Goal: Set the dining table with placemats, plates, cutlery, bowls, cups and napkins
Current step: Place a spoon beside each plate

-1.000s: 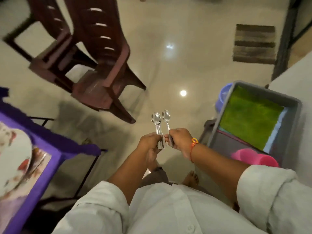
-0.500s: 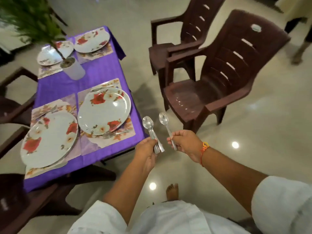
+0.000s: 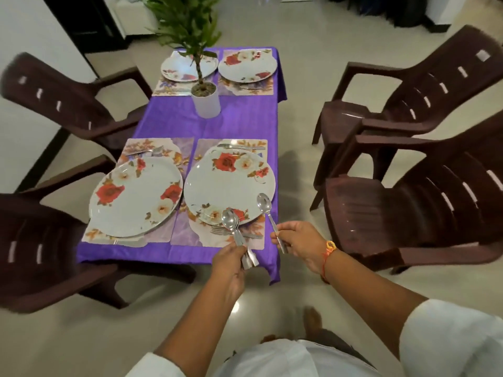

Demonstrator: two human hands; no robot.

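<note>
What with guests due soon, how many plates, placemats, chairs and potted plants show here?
Plates: 4
Placemats: 4
Chairs: 4
Potted plant: 1
Total: 13

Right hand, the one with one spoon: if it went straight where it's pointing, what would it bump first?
Probably the near right plate: the right hand aims its spoon at that plate's rim. How high it hovers above the table is unclear.

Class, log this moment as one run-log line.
stage: spoons in hand | left hand: grips spoon bundle | right hand: pinches single spoon beside near-right plate | table: plates on placemats
</note>
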